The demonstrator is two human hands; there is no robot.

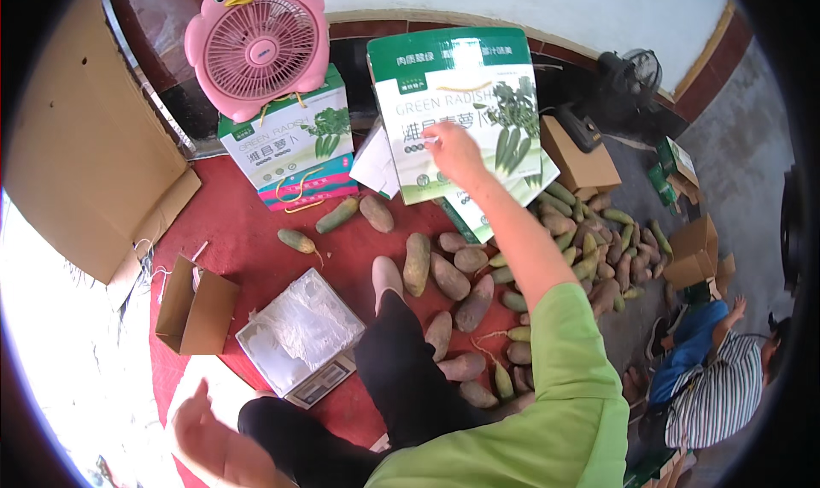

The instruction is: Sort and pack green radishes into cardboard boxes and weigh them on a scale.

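Observation:
My right hand, its fingers bent in, is in front of a white and green radish carton printed with vegetables. What the fingers hold, if anything, is hidden. Another similar carton lies partly beneath it. At the lower left is my left hand, raised and holding nothing, its fingers apart in bright light. A flat scale with a whitish, wrinkled cover lies on the red mat, between that hand and my shoe. Several green radishes and brownish, soil-coated radishes lie around my foot.
A pink bird-shaped fan stands on stacked cartons at the back left. Open brown boxes stand left and right. A large radish pile spreads rightward. A person in a striped shirt is at the lower right.

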